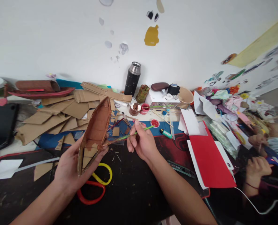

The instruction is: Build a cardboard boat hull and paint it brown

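My left hand [70, 162] is wrapped round a small cardboard boat [96, 123], tilted with its far tip up. Most of the boat's inside is coated brown; bare cardboard shows at the near end. My right hand [142, 140] pinches a thin green-handled paintbrush [127, 136], whose tip touches the boat's inner side near the edge between brown and bare. Under my left hand lie scissors [92, 192] with one red and one yellow handle loop; their blades are hidden. A small pot of brown paint [135, 108] and a red paint lid [155, 123] stand beyond my right hand.
Cardboard scraps [56, 109] pile up at the left, below a red model boat [40, 92]. A black thermos [132, 79] stands by the wall. A green lighter [166, 133], a utility knife [181, 168] and red paper [209, 156] lie rightward. Another person's hand [258, 168] is at far right.
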`<state>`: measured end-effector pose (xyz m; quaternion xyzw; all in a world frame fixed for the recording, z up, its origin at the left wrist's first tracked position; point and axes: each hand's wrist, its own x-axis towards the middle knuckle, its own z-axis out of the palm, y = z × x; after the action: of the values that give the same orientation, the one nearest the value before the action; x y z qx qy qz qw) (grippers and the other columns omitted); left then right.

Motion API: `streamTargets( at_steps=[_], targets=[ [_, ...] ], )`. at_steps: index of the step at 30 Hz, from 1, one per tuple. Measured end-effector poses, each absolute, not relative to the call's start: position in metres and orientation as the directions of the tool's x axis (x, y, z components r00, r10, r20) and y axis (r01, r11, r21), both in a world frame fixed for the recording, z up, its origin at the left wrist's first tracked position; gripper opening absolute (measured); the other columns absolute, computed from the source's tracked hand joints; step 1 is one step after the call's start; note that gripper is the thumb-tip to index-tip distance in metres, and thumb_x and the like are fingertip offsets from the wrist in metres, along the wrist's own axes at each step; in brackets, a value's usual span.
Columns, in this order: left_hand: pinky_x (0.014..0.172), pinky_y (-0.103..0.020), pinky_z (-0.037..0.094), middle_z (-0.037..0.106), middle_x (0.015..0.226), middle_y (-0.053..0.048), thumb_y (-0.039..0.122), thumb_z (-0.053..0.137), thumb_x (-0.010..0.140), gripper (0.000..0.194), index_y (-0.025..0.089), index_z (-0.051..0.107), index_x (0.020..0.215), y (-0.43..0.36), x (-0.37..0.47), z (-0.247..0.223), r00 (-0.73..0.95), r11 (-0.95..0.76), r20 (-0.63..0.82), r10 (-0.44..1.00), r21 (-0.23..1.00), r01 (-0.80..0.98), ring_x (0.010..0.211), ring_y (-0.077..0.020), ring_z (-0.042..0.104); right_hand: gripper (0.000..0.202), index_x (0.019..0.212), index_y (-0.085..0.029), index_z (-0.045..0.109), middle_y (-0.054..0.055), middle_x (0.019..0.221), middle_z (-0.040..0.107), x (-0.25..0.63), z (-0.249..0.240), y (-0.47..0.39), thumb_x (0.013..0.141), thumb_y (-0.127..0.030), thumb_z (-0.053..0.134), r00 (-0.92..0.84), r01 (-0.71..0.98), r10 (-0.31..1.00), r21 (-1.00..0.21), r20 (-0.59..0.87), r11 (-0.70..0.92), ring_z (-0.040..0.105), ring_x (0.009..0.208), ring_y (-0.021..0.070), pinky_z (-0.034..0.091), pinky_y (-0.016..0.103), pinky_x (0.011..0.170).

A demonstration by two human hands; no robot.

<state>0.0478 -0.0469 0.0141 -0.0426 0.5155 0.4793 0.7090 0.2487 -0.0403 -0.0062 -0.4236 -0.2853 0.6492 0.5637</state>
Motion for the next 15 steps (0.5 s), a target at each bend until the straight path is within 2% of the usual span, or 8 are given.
streamTargets(
  at_steps=[5,11,15],
  targets=[
    [0.067,-0.038,0.074,0.087,0.093,-0.018,0.015,0.046,0.106,0.047,0.011,0.071,0.145,-0.046,0.049,0.019,0.004,0.548,-0.799,0.602,0.409,-0.73,0.073,-0.0306,0.086,0.06,0.071,-0.023,0.061,-0.01,0.039,0.044,0.252,-0.004,-0.036,0.087,-0.077,0.082,0.093,-0.508,0.97,-0.849,-0.223,-0.146,0.053,0.033,0.0132,0.034,0.019,0.032],
    [0.064,-0.033,0.073,0.089,0.095,-0.013,0.011,0.045,0.106,0.051,0.017,0.07,0.15,-0.045,0.051,0.024,0.0,0.536,-0.787,0.618,0.421,-0.732,0.072,-0.0278,0.086,0.061,0.071,-0.022,0.063,-0.009,0.037,0.045,0.249,-0.005,-0.041,0.087,-0.079,0.081,-0.034,-0.503,0.979,-0.843,-0.199,-0.19,0.052,0.031,0.0142,0.037,0.021,0.032],
    [0.062,-0.034,0.072,0.089,0.096,-0.013,0.017,0.042,0.11,0.05,0.02,0.069,0.153,-0.045,0.052,0.029,0.006,0.557,-0.807,0.591,0.403,-0.726,0.071,-0.0288,0.086,0.061,0.07,-0.022,0.062,-0.009,0.038,0.045,0.251,-0.005,-0.038,0.085,-0.078,0.083,0.039,-0.502,0.978,-0.85,-0.207,-0.16,0.053,0.032,0.0136,0.037,0.02,0.032]
  ],
)
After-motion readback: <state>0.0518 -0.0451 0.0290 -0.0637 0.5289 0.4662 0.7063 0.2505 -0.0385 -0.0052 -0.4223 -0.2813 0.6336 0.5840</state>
